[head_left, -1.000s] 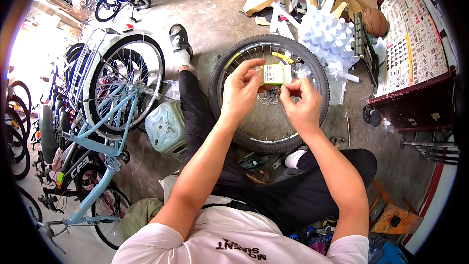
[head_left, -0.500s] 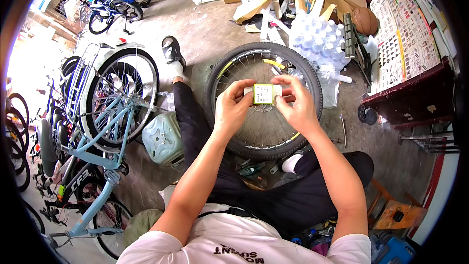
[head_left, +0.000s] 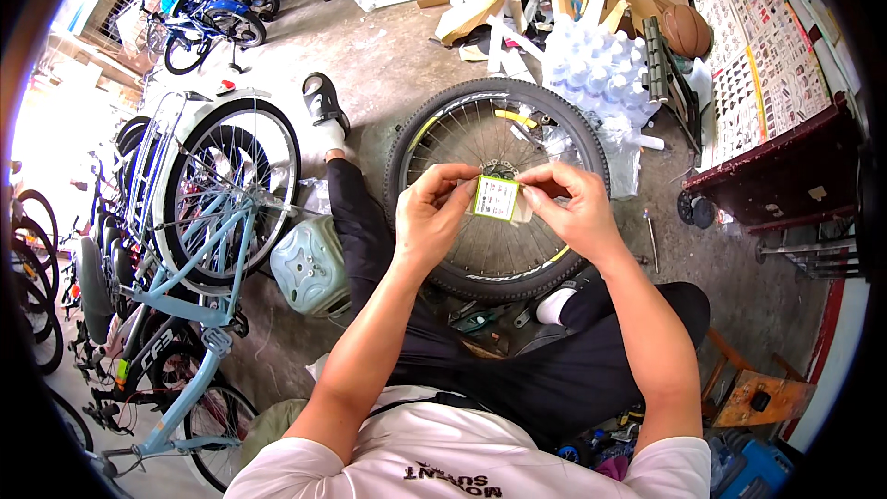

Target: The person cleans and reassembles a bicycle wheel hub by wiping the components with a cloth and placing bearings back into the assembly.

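Between my two hands is a small flat packet (head_left: 496, 198) with a green border and a white printed label. My left hand (head_left: 434, 212) pinches its left edge between thumb and fingers. On the other side, my right hand (head_left: 575, 208) pinches the upper right corner, where a pale part sticks out. Below the packet lies a bicycle wheel (head_left: 404, 143) with a knobbly black tyre, flat on the floor between my legs. Its hub and brake disc show just above the packet. A yellow strip (head_left: 516, 117) lies across the spokes.
A light-blue bicycle (head_left: 189, 314) stands upside down or tipped at left, beside a pale plastic stool (head_left: 309, 265). Wrapped water bottles (head_left: 591, 69), cardboard scraps and a basketball (head_left: 686, 30) crowd the far right. Tools (head_left: 480, 319) lie near the tyre's close edge; a wooden stool (head_left: 759, 402) is at right.
The packet has come slightly nearer to me and tilted. My right fingers have shifted to its upper corner, and the wheel's hub now shows above it.
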Motion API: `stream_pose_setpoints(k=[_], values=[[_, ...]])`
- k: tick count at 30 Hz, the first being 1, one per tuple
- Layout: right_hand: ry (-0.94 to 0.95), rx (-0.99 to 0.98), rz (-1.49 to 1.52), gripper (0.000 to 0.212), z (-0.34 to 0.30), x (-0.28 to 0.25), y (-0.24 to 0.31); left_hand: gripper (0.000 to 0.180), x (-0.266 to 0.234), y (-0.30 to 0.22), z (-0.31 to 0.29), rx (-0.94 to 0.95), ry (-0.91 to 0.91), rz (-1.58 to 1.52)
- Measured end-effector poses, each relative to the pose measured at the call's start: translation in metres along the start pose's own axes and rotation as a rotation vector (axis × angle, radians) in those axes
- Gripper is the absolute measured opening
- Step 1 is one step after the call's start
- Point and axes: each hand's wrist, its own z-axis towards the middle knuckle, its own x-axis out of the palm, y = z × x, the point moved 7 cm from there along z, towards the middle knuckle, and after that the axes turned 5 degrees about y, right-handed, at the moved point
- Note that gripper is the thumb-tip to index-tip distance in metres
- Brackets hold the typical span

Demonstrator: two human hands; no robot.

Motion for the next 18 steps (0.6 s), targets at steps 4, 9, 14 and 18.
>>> stream_pose_setpoints(k=[4, 9, 14, 18], values=[[0.242, 0.217, 0.294, 0.008, -0.010, -0.001, 0.005, 0.011, 0.000, -0.011, -0.006, -0.075, 0.149, -0.166], [0.540, 0.189, 0.533, 0.007, -0.016, 0.007, 0.003, 0.012, 0.015, -0.012, -0.007, -0.223, 0.482, -0.363], [0.806, 0.197, 0.675, 0.006, -0.019, 0.023, -0.003, 0.016, 0.040, -0.019, -0.019, -0.239, 0.890, -0.610], [0.886, 0.231, 0.775, 0.007, -0.024, 0.030, -0.006, 0.022, 0.046, -0.021, -0.025, -0.306, 0.914, -0.557]])
